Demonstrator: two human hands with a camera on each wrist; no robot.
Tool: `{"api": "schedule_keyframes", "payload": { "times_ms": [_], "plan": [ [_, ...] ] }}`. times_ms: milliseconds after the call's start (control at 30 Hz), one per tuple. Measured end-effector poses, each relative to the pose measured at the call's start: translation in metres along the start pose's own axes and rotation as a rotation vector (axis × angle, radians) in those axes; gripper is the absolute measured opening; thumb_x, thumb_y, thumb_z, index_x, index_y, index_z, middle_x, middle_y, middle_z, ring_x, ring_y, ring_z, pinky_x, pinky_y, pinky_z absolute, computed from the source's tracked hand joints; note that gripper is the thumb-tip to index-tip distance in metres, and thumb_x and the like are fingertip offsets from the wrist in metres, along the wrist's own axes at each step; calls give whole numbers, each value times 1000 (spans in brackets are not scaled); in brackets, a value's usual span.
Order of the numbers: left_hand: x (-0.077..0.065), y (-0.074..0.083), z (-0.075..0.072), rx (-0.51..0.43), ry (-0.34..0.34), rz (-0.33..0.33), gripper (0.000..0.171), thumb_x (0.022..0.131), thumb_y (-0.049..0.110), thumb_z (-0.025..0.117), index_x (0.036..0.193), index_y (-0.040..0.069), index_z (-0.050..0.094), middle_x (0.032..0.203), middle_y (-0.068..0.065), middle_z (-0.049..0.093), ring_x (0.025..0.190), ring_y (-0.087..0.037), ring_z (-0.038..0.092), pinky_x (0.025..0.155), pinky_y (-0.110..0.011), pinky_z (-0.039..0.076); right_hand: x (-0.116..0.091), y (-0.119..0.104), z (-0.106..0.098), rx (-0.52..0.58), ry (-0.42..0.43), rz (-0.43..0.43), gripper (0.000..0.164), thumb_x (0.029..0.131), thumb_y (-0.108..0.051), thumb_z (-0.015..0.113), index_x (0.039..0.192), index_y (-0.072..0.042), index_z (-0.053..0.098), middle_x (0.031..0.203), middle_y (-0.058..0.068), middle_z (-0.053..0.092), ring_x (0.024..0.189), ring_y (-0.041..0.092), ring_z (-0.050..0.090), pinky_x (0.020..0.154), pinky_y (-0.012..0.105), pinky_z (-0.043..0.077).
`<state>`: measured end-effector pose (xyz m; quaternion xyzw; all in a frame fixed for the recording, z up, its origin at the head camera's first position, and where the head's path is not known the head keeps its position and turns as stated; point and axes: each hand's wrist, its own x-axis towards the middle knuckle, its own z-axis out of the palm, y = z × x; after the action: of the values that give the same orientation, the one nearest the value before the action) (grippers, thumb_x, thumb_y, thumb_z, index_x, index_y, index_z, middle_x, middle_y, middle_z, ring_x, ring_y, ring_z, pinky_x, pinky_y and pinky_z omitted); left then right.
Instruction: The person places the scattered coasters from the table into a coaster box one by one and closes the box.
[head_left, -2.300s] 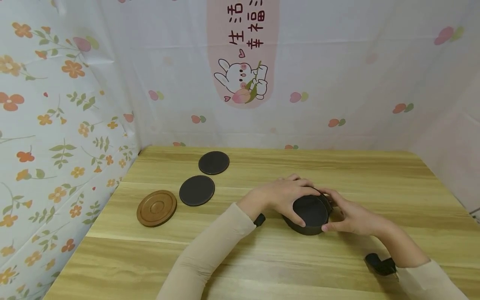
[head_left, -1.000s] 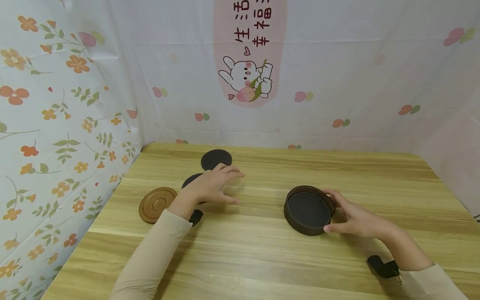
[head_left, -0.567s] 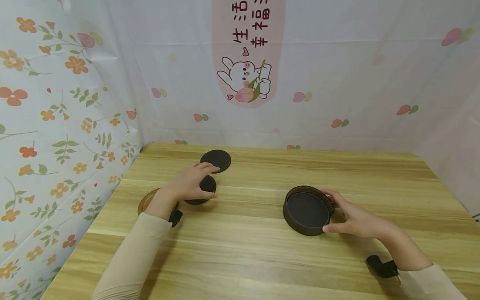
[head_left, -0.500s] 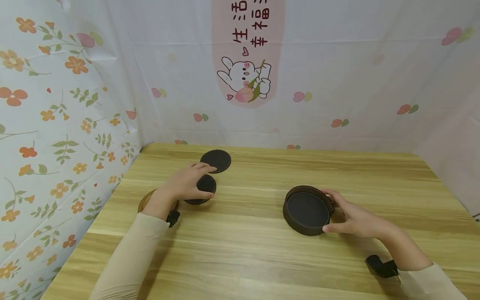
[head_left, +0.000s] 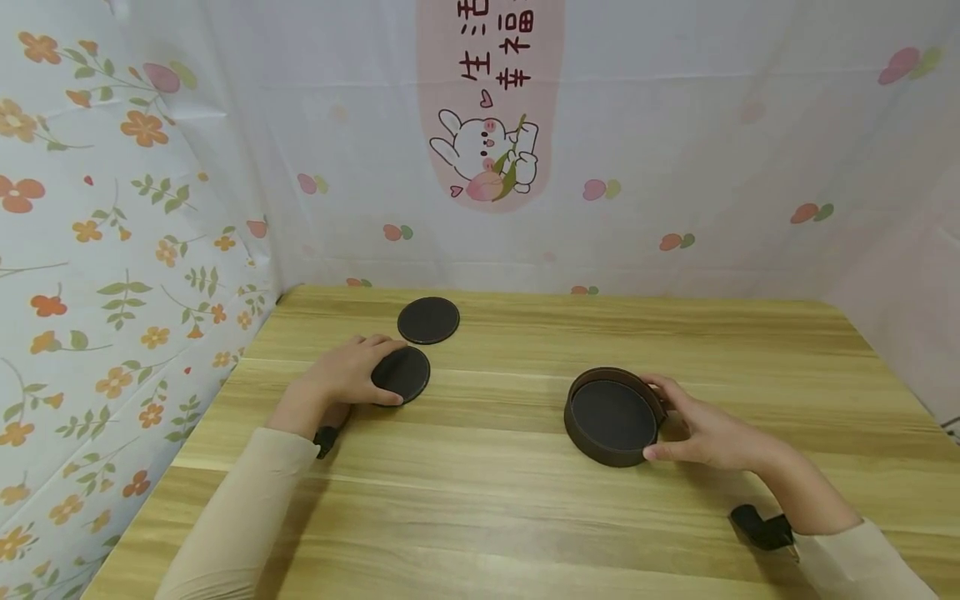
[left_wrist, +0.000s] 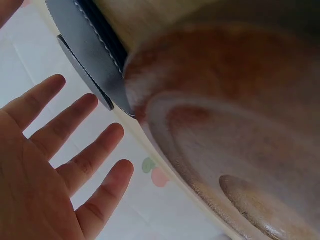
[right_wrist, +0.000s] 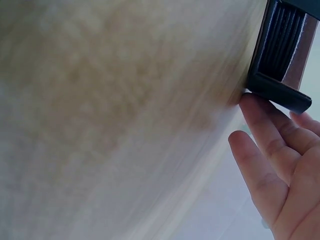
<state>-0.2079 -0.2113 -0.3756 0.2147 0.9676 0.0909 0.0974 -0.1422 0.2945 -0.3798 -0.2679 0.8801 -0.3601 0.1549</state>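
On the left of the table, my left hand reaches over the nearer black round coaster, thumb and fingers spread to either side of it. In the left wrist view the fingers are parted and fairly straight. A second black coaster lies just behind. My right hand holds the right side of a round dark coaster holder, thumb in front and fingers behind. A black coaster lies inside; stacked edges show through the holder's side opening in the right wrist view.
A round wooden disc with ring grooves lies close under the left wrist, hidden behind that hand in the head view. Black wrist mounts hang beneath both forearms. Printed cloth borders the wooden table at the back and left.
My left hand has left the coaster holder and moved left to the nearer coaster, its thumb and fingers drawing back around that coaster. My right hand stays on the holder.
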Motion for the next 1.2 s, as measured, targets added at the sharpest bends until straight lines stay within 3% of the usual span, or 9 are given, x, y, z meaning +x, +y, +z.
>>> {"api": "schedule_keyframes", "payload": {
  "times_ms": [200, 467, 933, 1200],
  "plan": [
    [-1, 3, -2, -11, -40, -28, 93, 78, 55, 78, 153, 17, 40, 153, -16, 43, 136, -45, 42, 100, -67, 41, 0, 1, -1, 15, -4, -1, 92, 87, -25, 77, 154, -3, 17, 141, 28, 47, 132, 51, 42, 97, 71, 38],
    [2, 8, -2, -27, -79, -35, 97, 77, 55, 79, 154, 14, 37, 154, -18, 41, 136, -47, 41, 101, -68, 39, 0, 1, -1, -38, 2, 1, 92, 86, -29, 77, 153, -4, 19, 139, 22, 50, 131, 44, 47, 97, 61, 42],
    [7, 10, 3, -18, -105, -28, 92, 78, 45, 82, 154, 17, 38, 153, -17, 40, 133, -43, 43, 98, -62, 44, -1, -1, -1, -34, 4, 12, 93, 87, -29, 77, 153, -2, 19, 137, 23, 51, 129, 45, 48, 96, 64, 40],
    [5, 14, 0, -34, -104, -25, 88, 76, 40, 83, 151, 19, 42, 151, -16, 42, 129, -40, 46, 96, -57, 46, -1, 1, 0, -36, 11, -1, 91, 87, -29, 77, 154, -4, 20, 140, 22, 50, 131, 44, 47, 99, 50, 44]
  ]
}}
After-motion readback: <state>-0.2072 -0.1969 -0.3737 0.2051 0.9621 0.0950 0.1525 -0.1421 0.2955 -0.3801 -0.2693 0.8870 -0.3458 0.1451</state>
